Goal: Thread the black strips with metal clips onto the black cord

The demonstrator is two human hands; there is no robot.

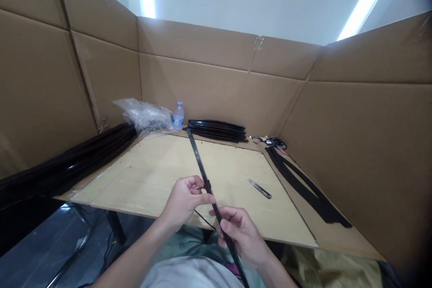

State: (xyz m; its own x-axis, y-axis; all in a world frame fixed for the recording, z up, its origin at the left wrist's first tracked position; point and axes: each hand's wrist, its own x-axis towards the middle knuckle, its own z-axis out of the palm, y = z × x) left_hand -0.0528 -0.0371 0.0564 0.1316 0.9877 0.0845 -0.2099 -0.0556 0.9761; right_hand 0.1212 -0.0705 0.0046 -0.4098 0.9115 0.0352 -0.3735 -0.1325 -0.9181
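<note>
A long thin black strip [196,155] runs from the back of the wooden board [151,175] down toward my lap. My left hand [184,202] pinches it at a small black clip near its middle, thumb and fingers closed round it. My right hand [241,234] grips the same strip lower down, fingers wrapped on it. The strip's lower end passes behind my right hand and out of view.
Small metal pliers [259,188] lie on the board to the right. Stacks of black strips sit at the back [218,129], along the left [67,162] and right [303,184]. A water bottle [178,115] and clear plastic bags [145,114] stand at the back. Cardboard walls [364,144] surround the table.
</note>
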